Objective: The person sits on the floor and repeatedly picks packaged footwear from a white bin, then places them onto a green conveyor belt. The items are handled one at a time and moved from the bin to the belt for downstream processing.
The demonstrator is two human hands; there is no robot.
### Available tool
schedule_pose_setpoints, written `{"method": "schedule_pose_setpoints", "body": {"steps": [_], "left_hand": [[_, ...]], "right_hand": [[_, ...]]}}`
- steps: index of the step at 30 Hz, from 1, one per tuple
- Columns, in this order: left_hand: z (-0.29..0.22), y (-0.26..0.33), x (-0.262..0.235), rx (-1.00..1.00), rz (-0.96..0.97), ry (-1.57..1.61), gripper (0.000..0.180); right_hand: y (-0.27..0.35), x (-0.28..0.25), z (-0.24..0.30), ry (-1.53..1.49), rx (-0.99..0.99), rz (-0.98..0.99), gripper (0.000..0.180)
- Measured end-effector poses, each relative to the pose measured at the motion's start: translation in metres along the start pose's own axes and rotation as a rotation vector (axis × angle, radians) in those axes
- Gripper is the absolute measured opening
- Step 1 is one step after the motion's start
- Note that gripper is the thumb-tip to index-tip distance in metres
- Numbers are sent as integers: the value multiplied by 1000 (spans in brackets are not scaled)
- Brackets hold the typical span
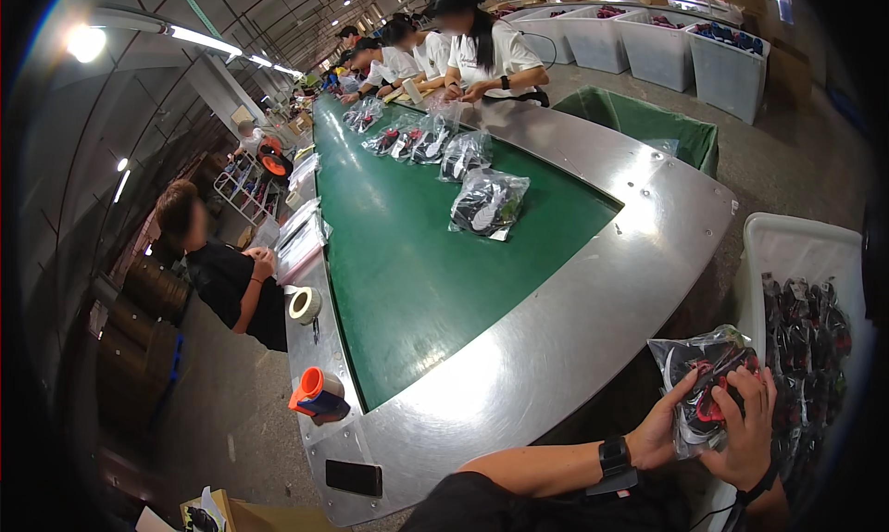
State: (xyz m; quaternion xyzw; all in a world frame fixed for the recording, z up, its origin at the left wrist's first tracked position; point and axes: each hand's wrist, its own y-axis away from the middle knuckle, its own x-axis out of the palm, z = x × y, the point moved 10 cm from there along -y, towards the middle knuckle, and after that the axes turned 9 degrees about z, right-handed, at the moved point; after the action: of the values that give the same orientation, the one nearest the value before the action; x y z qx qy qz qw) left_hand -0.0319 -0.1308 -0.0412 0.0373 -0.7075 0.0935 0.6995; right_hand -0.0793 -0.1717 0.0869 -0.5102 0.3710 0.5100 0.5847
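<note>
Two hands around a clear-bagged pair of dark shoes, at the side of a white bin.
The left hand (659, 428) grips the lower left of the shoe bag (687, 358), thumb pressed over the plastic; the right hand (745, 444) spreads partly curled fingers across its right side, so both have hold of the same bag; the bag is off the metal table edge (519, 384), in front of the left wall of the white bin (806, 234), though whether it touches that wall is hard to tell from here; more bagged shoes (804, 333) stand in rows inside the bin; on the green belt (398, 300) lies another bagged pair (486, 203), well apart from the hands.
</note>
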Motion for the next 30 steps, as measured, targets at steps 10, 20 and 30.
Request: {"method": "schedule_pose_setpoints", "body": {"steps": [10, 20, 30], "left_hand": [[-1, 1, 10, -12, -3, -24, 51], [-4, -1, 22, 10, 24, -29, 49], [1, 1, 18, -16, -35, -92, 50]], "right_hand": [[3, -2, 0, -3, 14, -1, 77], [5, -8, -3, -31, 37, -53, 71], [6, -10, -4, -61, 61, -51, 62]]}}
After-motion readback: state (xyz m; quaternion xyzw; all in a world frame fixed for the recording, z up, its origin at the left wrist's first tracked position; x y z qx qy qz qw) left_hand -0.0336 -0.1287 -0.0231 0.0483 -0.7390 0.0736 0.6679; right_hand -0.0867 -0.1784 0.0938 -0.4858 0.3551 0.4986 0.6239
